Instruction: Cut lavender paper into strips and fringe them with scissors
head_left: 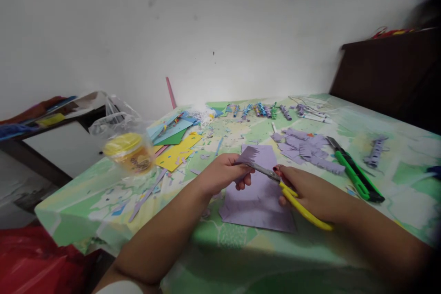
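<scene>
My left hand (229,172) pinches a small piece of purple paper (248,154) whose upper edge is cut into a fringe. In my right hand (303,188) are scissors (299,206) with yellow handles, their blades pointing left and meeting the fringed piece near my left fingers. Below both hands a larger purple sheet (255,209) lies flat on the table, partly covered by them. Right of it is a pile of cut purple paper pieces (303,144), some with fringed edges. A green and black box cutter (358,172) rests beside that pile.
A patterned green tablecloth (86,193) covers the table. On the left stand a yellow-lidded tub (131,151) in clear plastic and a yellow paper sheet (177,154). Several rolled paper pieces (263,110) line the back; a purple roll (375,150) lies far right. Paper scraps are scattered about.
</scene>
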The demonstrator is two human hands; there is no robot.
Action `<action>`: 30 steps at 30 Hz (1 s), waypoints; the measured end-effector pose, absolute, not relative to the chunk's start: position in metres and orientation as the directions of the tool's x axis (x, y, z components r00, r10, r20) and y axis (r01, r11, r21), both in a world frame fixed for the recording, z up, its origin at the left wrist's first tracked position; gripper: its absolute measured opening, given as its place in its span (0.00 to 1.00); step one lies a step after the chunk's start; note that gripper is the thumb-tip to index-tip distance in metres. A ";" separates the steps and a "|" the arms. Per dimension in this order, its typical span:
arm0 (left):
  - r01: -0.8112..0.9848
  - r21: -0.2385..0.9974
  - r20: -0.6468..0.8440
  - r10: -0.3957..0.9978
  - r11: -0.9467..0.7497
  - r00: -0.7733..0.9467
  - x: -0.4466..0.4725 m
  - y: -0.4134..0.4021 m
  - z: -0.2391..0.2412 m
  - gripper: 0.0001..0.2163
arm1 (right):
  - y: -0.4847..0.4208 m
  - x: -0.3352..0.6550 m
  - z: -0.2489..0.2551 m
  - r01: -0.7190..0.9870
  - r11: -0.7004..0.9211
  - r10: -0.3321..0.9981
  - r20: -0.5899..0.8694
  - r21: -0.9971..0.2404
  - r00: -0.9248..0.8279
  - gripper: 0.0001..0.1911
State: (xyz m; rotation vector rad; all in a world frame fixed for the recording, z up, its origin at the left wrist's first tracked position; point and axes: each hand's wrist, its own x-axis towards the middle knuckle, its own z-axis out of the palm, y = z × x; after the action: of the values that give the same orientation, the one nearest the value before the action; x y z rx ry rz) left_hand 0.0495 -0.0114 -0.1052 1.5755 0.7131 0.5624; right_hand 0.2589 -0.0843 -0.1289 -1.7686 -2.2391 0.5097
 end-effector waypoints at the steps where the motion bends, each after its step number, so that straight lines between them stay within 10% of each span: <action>1: 0.121 0.991 -0.041 0.719 -0.061 0.694 0.049 -0.011 -0.105 0.05 | -0.085 0.259 -0.128 0.887 0.204 0.971 -0.029 -0.414 -0.237 0.16; 30: 0.187 0.932 0.072 0.666 -0.310 0.743 0.050 -0.019 -0.101 0.13 | -0.091 0.257 -0.143 0.868 0.240 0.971 0.089 -0.435 -0.224 0.33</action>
State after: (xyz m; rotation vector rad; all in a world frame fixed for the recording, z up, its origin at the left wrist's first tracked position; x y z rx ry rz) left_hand 0.0500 -0.0195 -0.1010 1.8604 0.6593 0.5525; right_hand 0.2569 -0.0915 -0.1428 -1.6970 -2.1785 0.4196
